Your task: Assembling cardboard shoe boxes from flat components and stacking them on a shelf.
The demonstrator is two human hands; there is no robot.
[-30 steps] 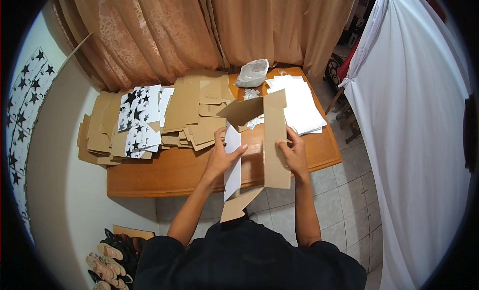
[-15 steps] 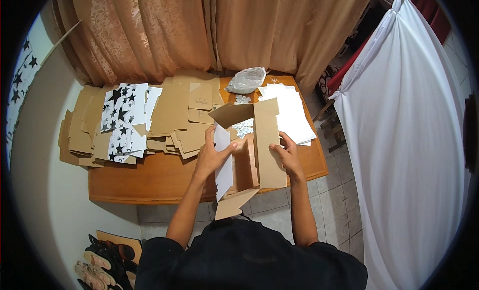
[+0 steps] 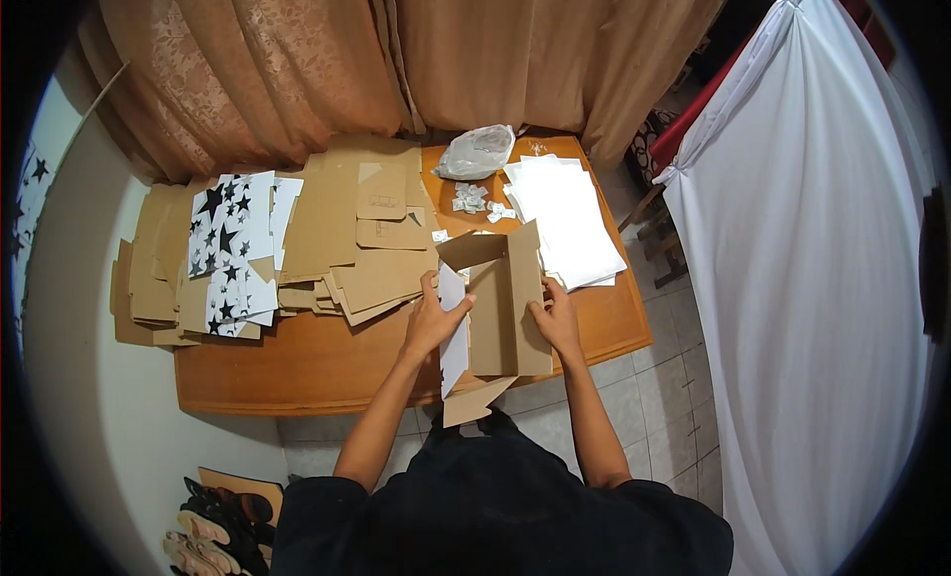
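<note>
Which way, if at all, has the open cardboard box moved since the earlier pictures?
Yes: toward the near side. Against the wooden table's far edge, the cardboard box now sits lower in the picture, uncovering more of the small pale items beyond.

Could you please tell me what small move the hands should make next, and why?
Probably the right hand should fold in the near flap of the cardboard box, while the left hand steadies the white side: that flap angles out toward the person, leaving the near end unclosed.
</note>
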